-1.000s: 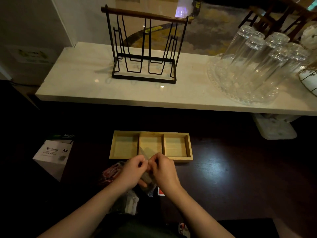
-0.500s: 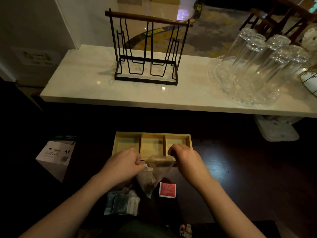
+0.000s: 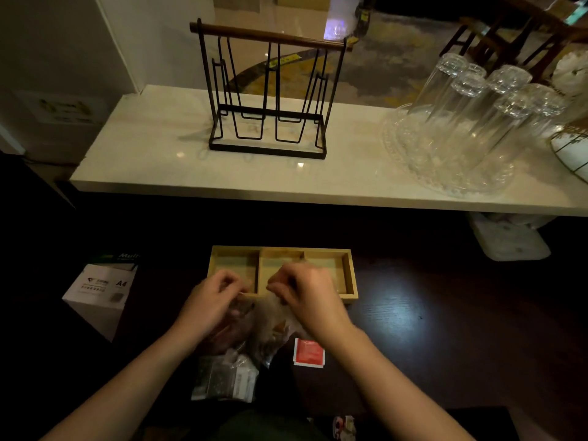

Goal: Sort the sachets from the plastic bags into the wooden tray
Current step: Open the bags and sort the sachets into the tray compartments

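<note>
Clear crinkled plastic, a second bag of sachets [image 3: 224, 378], lay nearest on the dark bench [image 3: 429, 329], with a small red square sachet [image 3: 308, 352] just right of it. Beyond these, the left hand [image 3: 213, 300] and right hand [image 3: 310, 292] each had a curled pinching grip on the mouth of a clear plastic bag of brownish sachets [image 3: 270, 326], which hung between and below them. Directly past the knuckles, touching distance away, the pale three-compartment wooden tray [image 3: 350, 281] lay crosswise, its visible compartments apparently unfilled.
</note>
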